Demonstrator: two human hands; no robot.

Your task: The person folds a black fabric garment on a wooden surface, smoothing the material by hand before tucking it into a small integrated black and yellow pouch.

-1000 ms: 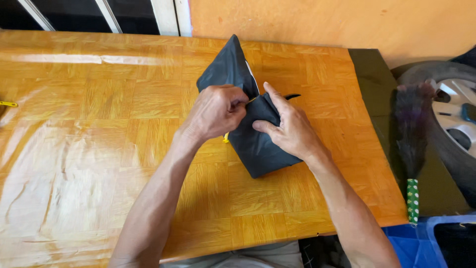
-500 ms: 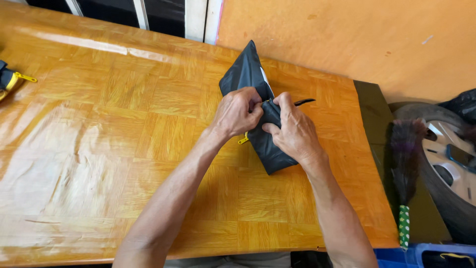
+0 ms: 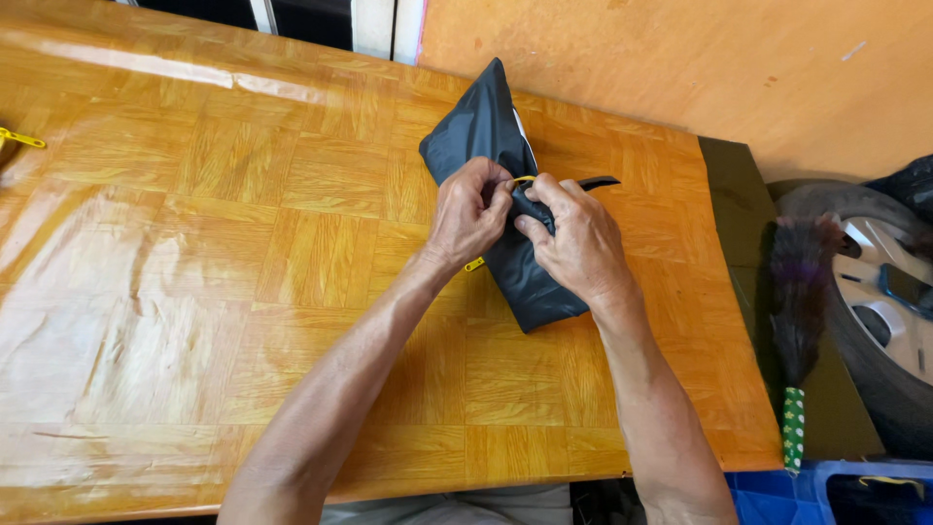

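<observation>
Since the earlier frames, both hands have shifted little on the dark grey pouch of soft fabric (image 3: 505, 224), while the view has swung so that the pouch now sits nearer the far right corner of the tabletop (image 3: 194, 243); the pouch lies flat on the glossy orange wood-pattern tabletop, its pointed end toward the far edge, close to the orange wall (image 3: 680, 68).

Left hand (image 3: 468, 212): clenched on the upper middle of the pouch, fingertips pinching a thin yellow strip (image 3: 523, 180) at the fold; this grip appears to steady the fabric against the surface.

Right hand (image 3: 575, 243): closed on the pouch just beside the left hand, thumb and fingers gathering the fabric; a short black strap end (image 3: 595, 182) projects toward the right edge of the tabletop; a small yellow tab (image 3: 474, 263) shows below the left hand.

Surroundings: a yellow clip-like item (image 3: 19, 140) rests at the left edge; a dark feather duster with a green patterned handle (image 3: 797, 331) and a vehicle wheel (image 3: 880, 292) stand beyond the right edge.
</observation>
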